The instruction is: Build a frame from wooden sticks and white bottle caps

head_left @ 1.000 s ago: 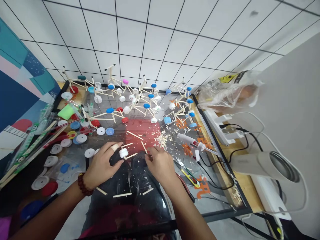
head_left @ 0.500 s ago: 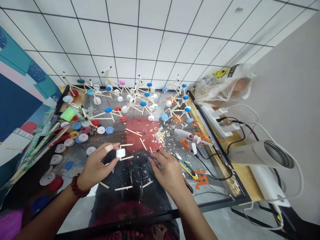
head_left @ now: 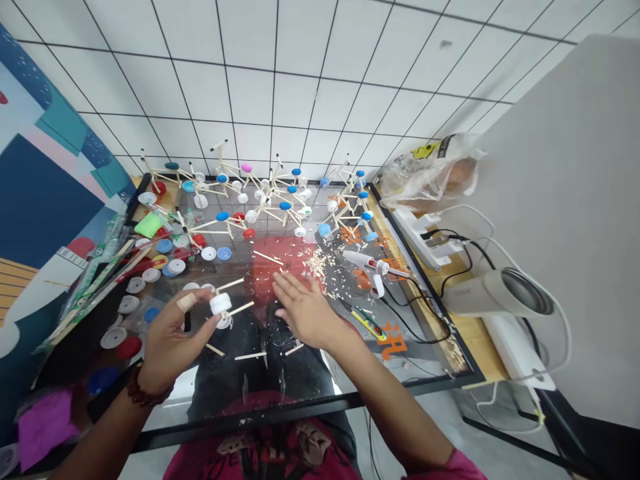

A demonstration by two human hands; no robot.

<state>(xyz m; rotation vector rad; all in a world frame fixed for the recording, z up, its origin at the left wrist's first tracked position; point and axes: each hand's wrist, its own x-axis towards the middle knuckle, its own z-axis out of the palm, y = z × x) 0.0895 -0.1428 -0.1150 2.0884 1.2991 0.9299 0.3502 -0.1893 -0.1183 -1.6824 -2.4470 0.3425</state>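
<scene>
My left hand (head_left: 173, 327) pinches a white bottle-cap piece (head_left: 221, 304) between thumb and fingers. Two short wooden sticks jut from that piece toward the right. My right hand (head_left: 303, 307) lies palm down, fingers stretched out, over the red patch (head_left: 265, 273) of the glassy tabletop. I cannot see whether something lies under its palm. A loose wooden stick (head_left: 267, 257) is just beyond those fingers. Closer to me, another wooden stick (head_left: 250, 356) rests on the dark glass.
Several stick-and-cap models (head_left: 285, 207) stand along the back. Wood crumbs (head_left: 316, 263) are scattered beside a white glue gun (head_left: 367, 261). A yellow utility knife (head_left: 369, 325) lies to the right. Loose caps (head_left: 129, 305) crowd the left, and a power strip (head_left: 425, 237) sits on the right ledge.
My right hand has moved forward and left and flattened, fingers extended. My left hand has turned the cap piece, so its sticks now slant upward to the right. The view has shifted.
</scene>
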